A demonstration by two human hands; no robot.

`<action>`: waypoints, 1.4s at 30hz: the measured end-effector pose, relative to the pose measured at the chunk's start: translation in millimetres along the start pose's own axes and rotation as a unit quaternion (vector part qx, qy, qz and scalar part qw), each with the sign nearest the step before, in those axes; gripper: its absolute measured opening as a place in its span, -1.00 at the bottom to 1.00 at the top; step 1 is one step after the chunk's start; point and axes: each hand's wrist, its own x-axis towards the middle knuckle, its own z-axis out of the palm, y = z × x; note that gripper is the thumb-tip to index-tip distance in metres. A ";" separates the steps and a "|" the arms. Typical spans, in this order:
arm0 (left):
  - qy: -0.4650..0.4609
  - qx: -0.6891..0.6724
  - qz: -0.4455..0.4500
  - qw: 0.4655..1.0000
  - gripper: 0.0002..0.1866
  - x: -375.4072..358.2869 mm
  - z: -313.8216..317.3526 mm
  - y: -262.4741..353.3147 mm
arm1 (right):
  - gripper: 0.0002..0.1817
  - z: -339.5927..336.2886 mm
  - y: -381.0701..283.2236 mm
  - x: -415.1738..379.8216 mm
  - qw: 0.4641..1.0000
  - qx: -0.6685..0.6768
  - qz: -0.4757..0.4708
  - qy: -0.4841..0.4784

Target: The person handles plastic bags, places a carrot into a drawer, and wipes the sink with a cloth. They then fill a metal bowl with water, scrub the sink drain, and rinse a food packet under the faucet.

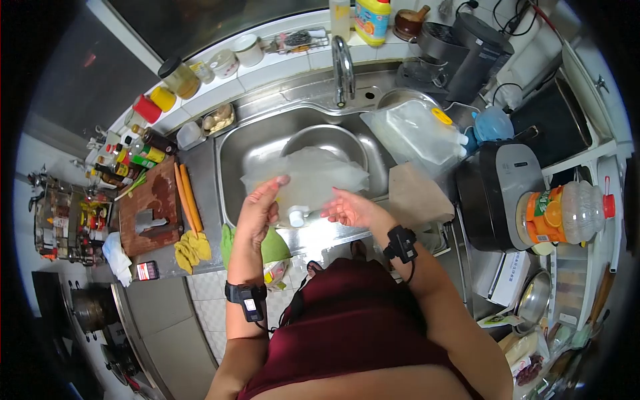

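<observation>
A translucent plastic pouch [313, 175] with a white cap [298, 216] lies over the sink, its capped end towards me at the near rim. My left hand [261, 208] is at the pouch's left side, fingers curled and thumb pointing forward. Whatever its fingers may hold is hidden. On the other side of the cap, my right hand [351, 208] has its fingers apart and slightly blurred, with nothing visible in them. Behind the pouch a round metal basin [327, 133] sits in the steel sink [250, 137], partly covered by it.
The tap [343, 73] rises behind the sink. Right of it lies another clear pouch [417, 133] with a yellow cap, near a black appliance [497, 190]. On the left, a cleaver [150, 221] rests on a wooden board [133, 200] beside carrots [189, 199] and a yellow cloth [193, 252].
</observation>
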 end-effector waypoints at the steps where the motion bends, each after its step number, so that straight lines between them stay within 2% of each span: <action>1: 0.004 -0.016 0.002 1.000 -0.70 2.3 2.9 0.9 | -0.30 1.4 -1.2 -8.0 1.000 -0.006 0.004 -0.004; 4: 0.004 -0.055 -0.001 0.998 -0.68 9.2 13.7 2.4 | -0.34 -13.7 -9.7 -20.3 0.998 -0.044 -0.029 0.047; 7: -0.002 -0.077 -0.009 0.997 -0.69 16.8 22.4 2.7 | -0.34 -45.5 -14.4 -27.1 0.977 0.002 -0.147 0.156; 10: -0.007 -0.087 -0.014 0.996 -0.71 25.6 31.0 1.5 | -0.34 -70.0 -28.2 -31.2 0.890 0.224 -0.284 0.278; 13: -0.004 -0.087 -0.014 0.996 -0.71 31.7 37.4 1.9 | -0.33 -84.3 -48.5 -49.8 0.787 0.386 -0.346 0.335; 16: 0.000 -0.087 -0.015 0.996 -0.71 34.0 39.6 3.4 | -0.36 -103.9 -56.6 -62.2 0.756 0.447 -0.372 0.300; 19: 0.005 -0.085 -0.017 0.996 -0.70 35.3 37.9 3.5 | -0.43 -147.4 -55.8 -52.3 0.698 0.480 -0.441 0.297; 22: 0.008 -0.086 -0.017 0.996 -0.70 35.3 36.1 4.0 | -0.55 -165.6 -54.9 -57.2 0.654 0.454 -0.520 0.308; 25: 0.008 -0.088 -0.018 0.996 -0.69 35.8 33.9 3.0 | -0.69 -170.4 -55.5 -63.3 0.624 0.502 -0.511 0.312; 28: 0.012 -0.088 -0.022 0.996 -0.69 34.6 31.6 4.3 | -0.76 -133.9 -49.5 -82.6 0.669 0.394 -0.580 0.244; 34: -0.007 -0.111 -0.016 0.994 -0.70 37.1 23.9 3.2 | -0.79 -132.0 -28.4 -94.9 0.688 0.385 -0.585 0.188; 37: -0.016 -0.126 -0.016 0.992 -0.70 37.2 20.8 4.9 | -0.82 -106.2 -26.0 -111.5 0.705 0.398 -0.559 0.179; 41: -0.026 -0.146 -0.015 0.989 -0.72 38.1 17.9 5.8 | -0.87 -112.8 15.6 -119.1 0.798 0.330 -0.494 0.103; 42: -0.028 -0.144 -0.014 0.989 -0.72 38.2 17.4 5.9 | -0.84 -110.8 27.9 -117.6 0.813 0.297 -0.500 0.023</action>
